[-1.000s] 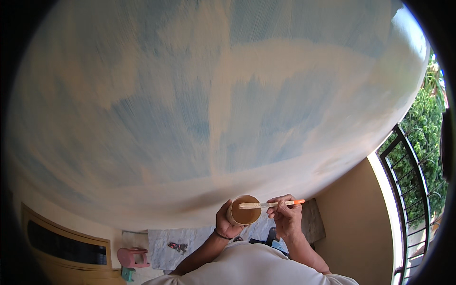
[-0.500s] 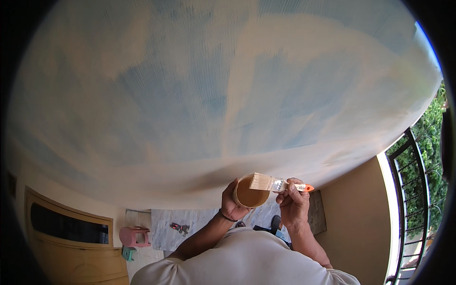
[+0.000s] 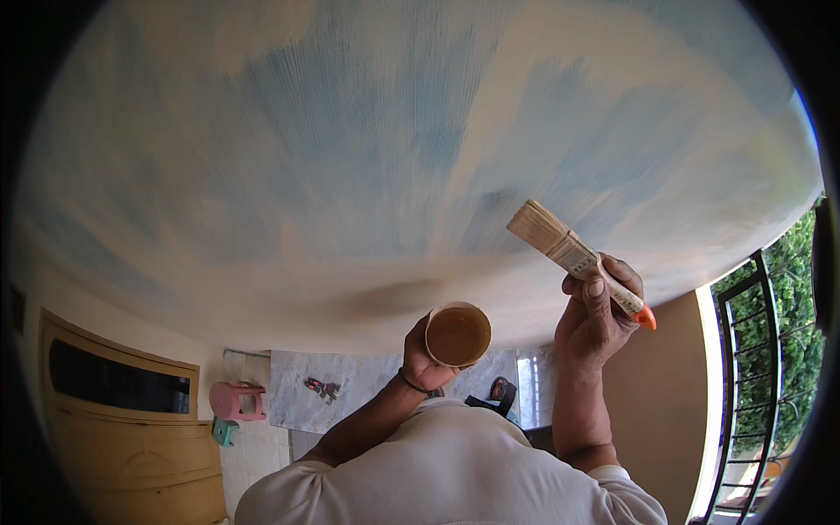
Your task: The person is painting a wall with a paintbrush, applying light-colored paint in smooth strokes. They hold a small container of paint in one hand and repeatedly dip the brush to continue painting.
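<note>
My left hand (image 3: 422,357) is wrapped round the side of a round paint cup (image 3: 458,334) with tan paint inside, its open top facing me. In my right hand (image 3: 602,311) is a flat paintbrush (image 3: 573,252), gripped by its orange-tipped handle. The pale bristles point up and left, close to the wall (image 3: 367,149); I cannot tell whether they touch it. That wall has streaky blue and peach-beige patches. A dark band circles my left wrist.
At lower left stand a wooden cabinet (image 3: 131,455) with a dark panel, a pink stool (image 3: 234,401) and a small green stool (image 3: 224,432). Sandals (image 3: 322,388) lie on a marble-patterned surface (image 3: 359,389). A black metal railing (image 3: 751,376) runs along the right, with greenery behind.
My right hand has lifted the paintbrush from over the cup up and to the right, toward the wall. The cup in my left hand has shifted slightly; the whole view has turned a little.
</note>
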`<action>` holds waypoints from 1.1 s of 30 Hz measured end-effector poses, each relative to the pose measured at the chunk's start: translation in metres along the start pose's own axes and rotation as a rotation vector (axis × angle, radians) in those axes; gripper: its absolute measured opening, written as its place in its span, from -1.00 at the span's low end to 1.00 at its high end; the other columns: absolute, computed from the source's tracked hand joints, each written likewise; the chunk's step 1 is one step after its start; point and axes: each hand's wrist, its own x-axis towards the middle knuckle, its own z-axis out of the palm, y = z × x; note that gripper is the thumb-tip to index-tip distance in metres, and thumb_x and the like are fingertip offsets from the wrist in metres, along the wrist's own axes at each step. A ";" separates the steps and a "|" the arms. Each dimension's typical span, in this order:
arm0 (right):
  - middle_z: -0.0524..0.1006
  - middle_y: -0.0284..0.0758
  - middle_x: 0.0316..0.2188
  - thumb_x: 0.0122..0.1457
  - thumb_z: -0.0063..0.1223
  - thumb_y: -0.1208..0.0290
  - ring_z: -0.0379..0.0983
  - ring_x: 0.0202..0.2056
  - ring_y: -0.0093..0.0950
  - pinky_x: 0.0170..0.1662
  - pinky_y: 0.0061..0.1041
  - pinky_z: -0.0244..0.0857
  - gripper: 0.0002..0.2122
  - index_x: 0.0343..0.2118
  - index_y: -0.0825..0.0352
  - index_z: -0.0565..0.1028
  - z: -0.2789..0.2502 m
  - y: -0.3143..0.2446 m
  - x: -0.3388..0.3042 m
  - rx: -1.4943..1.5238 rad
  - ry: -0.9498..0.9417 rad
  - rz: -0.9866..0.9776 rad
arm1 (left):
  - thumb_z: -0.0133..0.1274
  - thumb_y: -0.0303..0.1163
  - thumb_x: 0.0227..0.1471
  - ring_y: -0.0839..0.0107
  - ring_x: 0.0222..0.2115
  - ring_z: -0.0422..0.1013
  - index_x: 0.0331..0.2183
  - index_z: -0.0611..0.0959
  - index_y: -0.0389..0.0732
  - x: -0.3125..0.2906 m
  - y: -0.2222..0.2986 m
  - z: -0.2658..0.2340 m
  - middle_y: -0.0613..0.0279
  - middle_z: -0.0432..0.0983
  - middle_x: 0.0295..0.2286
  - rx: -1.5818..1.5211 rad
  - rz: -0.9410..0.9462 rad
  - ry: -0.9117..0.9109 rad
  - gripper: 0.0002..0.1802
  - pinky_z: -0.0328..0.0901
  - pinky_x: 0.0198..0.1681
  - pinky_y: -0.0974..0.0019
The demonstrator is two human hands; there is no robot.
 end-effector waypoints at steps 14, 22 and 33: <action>0.63 -0.02 -0.26 0.23 0.18 0.68 0.56 -0.38 -0.41 -0.30 -0.47 0.52 -0.79 -0.08 0.44 0.51 0.000 -0.004 0.024 -0.334 -0.023 -0.546 | 0.03 0.19 0.22 -0.10 0.22 0.33 0.24 0.45 -0.08 -0.035 0.008 -0.011 0.02 0.42 0.18 -0.005 0.120 0.025 -0.26 0.35 0.15 -0.14; 0.65 0.03 -0.23 0.14 0.29 0.71 0.65 -0.21 -0.22 -0.18 -0.35 0.56 -0.75 -0.12 0.45 0.54 0.035 0.031 -0.007 -0.495 -0.272 -0.477 | 0.05 0.20 0.20 -0.14 0.22 0.32 0.25 0.44 -0.08 -0.040 0.007 -0.017 0.01 0.42 0.18 0.001 0.089 0.110 -0.24 0.37 0.13 -0.20; 0.65 0.04 -0.23 0.14 0.27 0.73 0.65 -0.31 -0.29 -0.30 -0.41 0.54 -0.71 -0.08 0.40 0.53 0.023 0.012 -0.017 -0.511 -0.227 -0.498 | 0.09 0.19 0.18 -0.13 0.23 0.30 0.24 0.44 -0.12 -0.050 0.010 -0.009 -0.04 0.40 0.18 -0.003 0.070 0.160 -0.22 0.37 0.15 -0.18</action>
